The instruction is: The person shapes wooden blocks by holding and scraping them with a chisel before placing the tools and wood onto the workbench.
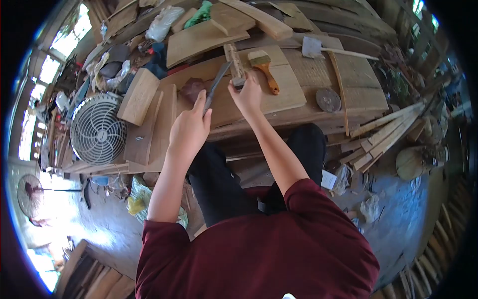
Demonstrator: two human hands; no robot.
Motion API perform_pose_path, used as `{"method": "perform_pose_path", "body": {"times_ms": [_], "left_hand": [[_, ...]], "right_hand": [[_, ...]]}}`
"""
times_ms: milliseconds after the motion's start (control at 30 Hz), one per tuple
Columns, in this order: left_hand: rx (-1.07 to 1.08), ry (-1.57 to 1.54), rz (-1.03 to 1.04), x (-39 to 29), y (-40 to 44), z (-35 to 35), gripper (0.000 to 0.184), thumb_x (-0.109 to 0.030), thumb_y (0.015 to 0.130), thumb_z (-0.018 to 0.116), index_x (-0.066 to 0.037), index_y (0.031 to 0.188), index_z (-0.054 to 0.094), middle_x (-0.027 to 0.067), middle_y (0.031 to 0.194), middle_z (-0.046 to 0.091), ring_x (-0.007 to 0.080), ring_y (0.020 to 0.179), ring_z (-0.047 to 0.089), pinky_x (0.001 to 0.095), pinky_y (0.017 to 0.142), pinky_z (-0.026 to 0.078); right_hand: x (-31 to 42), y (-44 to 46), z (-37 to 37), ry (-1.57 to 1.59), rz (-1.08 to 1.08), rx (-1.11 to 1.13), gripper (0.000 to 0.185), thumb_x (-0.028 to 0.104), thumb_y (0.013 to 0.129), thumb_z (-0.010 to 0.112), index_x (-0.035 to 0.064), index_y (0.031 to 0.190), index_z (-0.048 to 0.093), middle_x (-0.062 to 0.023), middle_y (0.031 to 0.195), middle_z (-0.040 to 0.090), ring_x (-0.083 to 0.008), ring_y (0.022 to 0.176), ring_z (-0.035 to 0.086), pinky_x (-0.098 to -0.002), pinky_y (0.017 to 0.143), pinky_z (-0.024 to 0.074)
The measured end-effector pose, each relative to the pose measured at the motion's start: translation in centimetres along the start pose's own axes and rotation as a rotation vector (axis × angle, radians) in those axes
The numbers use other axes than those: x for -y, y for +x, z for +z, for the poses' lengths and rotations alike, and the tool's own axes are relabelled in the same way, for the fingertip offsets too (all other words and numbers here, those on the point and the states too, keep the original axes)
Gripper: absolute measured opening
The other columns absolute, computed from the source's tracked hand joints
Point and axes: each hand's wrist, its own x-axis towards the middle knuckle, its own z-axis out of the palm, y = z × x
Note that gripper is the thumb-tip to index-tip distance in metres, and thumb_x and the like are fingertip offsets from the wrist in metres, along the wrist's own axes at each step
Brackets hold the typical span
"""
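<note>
My left hand (191, 124) is closed round the near end of a dark, narrow metal tool (219, 79), which slants up and to the right. A narrow wooden piece (232, 59) stretches away from my right hand (246, 94), whose fingers grip its near end, by a small grey block (238, 82). The tip of the tool lies close beside the wooden piece; whether they touch I cannot tell. Just right of the piece, a brush with an orange handle (269, 77) lies on a flat board (291, 92). Dark reddish sheets (191, 90) lie left of the tool.
A round fan guard (99, 129) stands at the left beside a thick wood block (139, 97). A round disc (328, 100) and a white scraper-like tool (312, 47) lie to the right. Long wood strips (388, 134) jut out at the bench's right end. Boards (206, 42) are piled behind.
</note>
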Motion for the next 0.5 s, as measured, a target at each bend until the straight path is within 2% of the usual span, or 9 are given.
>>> {"method": "perform_pose_path", "body": {"times_ms": [100, 133, 267, 500], "left_hand": [[0.048, 0.050, -0.019, -0.5, -1.1, -0.9, 0.047, -0.025, 0.095, 0.051, -0.012, 0.139, 0.043, 0.0226, 0.065, 0.062, 0.0425, 0.063, 0.062, 0.0527, 0.060, 0.050], [0.078, 0.077, -0.034, -1.0, -1.4, -1.7, 0.046, -0.025, 0.095, 0.051, -0.013, 0.139, 0.044, 0.0225, 0.067, 0.062, 0.0419, 0.064, 0.062, 0.0526, 0.060, 0.050], [0.100, 0.085, -0.019, -1.3, -1.3, -2.6, 0.046, -0.025, 0.095, 0.051, -0.012, 0.139, 0.044, 0.0227, 0.069, 0.063, 0.0414, 0.066, 0.063, 0.0524, 0.061, 0.050], [-0.022, 0.077, -0.019, -0.7, 2.6, 0.4, 0.045, -0.023, 0.094, 0.053, -0.011, 0.136, 0.046, 0.0214, 0.073, 0.065, 0.0398, 0.070, 0.065, 0.0509, 0.063, 0.051]], "right_hand": [[-0.2, -0.6, -0.6, 0.019, -0.003, 0.036, 0.059, 0.020, 0.068, 0.075, -0.0014, 0.120, 0.055, -0.0228, 0.102, 0.063, -0.0397, 0.103, 0.058, -0.0433, 0.092, 0.0475], [-0.4, -0.8, -0.6, 0.056, -0.022, 0.033, 0.058, 0.019, 0.068, 0.075, -0.0016, 0.118, 0.056, -0.0238, 0.103, 0.063, -0.0399, 0.105, 0.058, -0.0432, 0.096, 0.0453], [-0.6, -1.1, -0.9, 0.101, -0.065, 0.028, 0.057, 0.018, 0.068, 0.075, -0.0022, 0.117, 0.056, -0.0243, 0.104, 0.063, -0.0405, 0.105, 0.057, -0.0434, 0.099, 0.0437], [-0.6, -1.2, -0.8, 0.072, -0.110, 0.042, 0.054, 0.017, 0.067, 0.075, -0.0045, 0.113, 0.057, -0.0247, 0.096, 0.061, -0.0424, 0.096, 0.059, -0.0434, 0.098, 0.0442]]}}
